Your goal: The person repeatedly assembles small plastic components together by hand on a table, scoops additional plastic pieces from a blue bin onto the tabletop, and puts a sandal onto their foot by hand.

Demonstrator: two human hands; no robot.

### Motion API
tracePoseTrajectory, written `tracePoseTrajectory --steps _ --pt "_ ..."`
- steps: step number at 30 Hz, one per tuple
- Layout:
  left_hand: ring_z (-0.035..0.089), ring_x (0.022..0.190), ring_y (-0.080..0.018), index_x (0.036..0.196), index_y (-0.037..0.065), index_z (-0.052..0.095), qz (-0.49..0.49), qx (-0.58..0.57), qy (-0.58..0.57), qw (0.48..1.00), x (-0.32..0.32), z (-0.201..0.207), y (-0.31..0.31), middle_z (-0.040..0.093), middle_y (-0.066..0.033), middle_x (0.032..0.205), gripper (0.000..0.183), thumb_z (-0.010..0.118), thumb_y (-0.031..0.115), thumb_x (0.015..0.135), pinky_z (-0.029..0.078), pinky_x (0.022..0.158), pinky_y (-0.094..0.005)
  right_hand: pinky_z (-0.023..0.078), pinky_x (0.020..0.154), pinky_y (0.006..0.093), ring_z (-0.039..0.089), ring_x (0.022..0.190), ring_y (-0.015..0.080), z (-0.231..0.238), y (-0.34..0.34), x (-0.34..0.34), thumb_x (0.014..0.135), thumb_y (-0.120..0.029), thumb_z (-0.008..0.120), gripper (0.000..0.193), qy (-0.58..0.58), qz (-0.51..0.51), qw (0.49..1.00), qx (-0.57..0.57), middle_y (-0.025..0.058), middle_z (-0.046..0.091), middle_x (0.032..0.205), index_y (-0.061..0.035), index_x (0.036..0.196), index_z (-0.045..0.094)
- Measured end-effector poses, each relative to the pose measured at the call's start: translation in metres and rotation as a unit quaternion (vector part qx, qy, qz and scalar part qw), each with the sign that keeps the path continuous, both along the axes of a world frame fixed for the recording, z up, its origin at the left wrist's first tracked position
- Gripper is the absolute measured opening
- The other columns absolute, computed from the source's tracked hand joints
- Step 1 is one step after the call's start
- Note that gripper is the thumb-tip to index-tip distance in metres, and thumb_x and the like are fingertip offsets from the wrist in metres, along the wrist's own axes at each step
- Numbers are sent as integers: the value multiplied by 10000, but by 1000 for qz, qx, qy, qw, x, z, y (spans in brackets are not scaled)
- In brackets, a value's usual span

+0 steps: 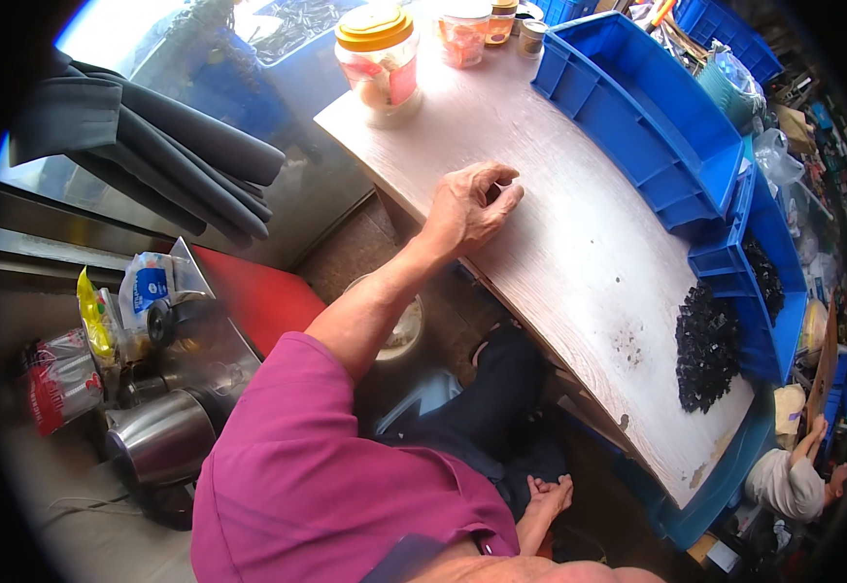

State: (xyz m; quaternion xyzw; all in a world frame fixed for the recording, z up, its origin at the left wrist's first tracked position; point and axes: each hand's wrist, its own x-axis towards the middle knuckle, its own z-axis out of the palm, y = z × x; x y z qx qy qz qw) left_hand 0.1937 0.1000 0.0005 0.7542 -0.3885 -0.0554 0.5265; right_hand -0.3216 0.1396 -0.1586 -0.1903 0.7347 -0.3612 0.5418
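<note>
Over the near left part of the pale tabletop (550,233), my left hand (474,206) has its fingers loosely bent. A gap shows between thumb and forefinger, and I see nothing held there. My right hand (546,497) is low by my dark trousers, below the table edge. Its fingers are half bent with their tips apart, and no held thing shows. To the right, a heap of small black pieces (707,350) lies on the tabletop at the mouth of a blue bin (759,291), which holds more of them.
A long blue bin (627,126) stands along the table's far side. At the back is a jar with a yellow lid (377,58). Left of me are a steel kettle (163,437), a red panel (258,291) and grey cloth (161,146). Another person (793,481) is at the far right.
</note>
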Motion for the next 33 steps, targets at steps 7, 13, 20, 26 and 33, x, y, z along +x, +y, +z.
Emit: tracePoseTrajectory --steps 7,13,20,26,33 --pt "667 811 -195 1022 12 680 -6 -18 -13 1000 -2 -6 -3 697 -122 924 260 657 210 855 519 752 -305 507 782 600 519 485 240 -17 3 -33 910 -320 572 348 8 -29 999 12 60 374 548 -55 1122 494" --pt "637 715 -173 1013 19 684 3 -36 -37 999 -1 -11 -6 692 -110 872 246 665 204 851 509 665 -294 521 769 579 513 475 232 -26 -7 -43 925 -297 564 325 18 10 1000 0 64 374 547 -49 1122 490" --pt "639 717 -180 1013 8 681 3 -28 -34 999 -3 -10 -5 691 -125 877 255 674 204 849 505 662 -294 542 737 542 504 463 220 -32 -15 -50 924 -294 563 336 19 11 1000 15 67 381 557 -37 1126 488" --pt "654 752 -186 1017 1 680 3 -16 -49 999 -5 -8 -7 697 -131 900 268 669 218 861 514 684 -304 545 724 532 504 464 219 -41 -15 -66 923 -288 563 346 18 16 1000 7 65 383 552 -27 1137 488" --pt "653 775 -170 1032 28 696 15 1 -43 999 -9 -8 -11 711 -112 956 264 666 236 871 524 721 -299 539 748 530 505 480 221 -45 -16 -74 923 -284 564 378 4 5 1000 2 62 380 534 -16 1179 485"
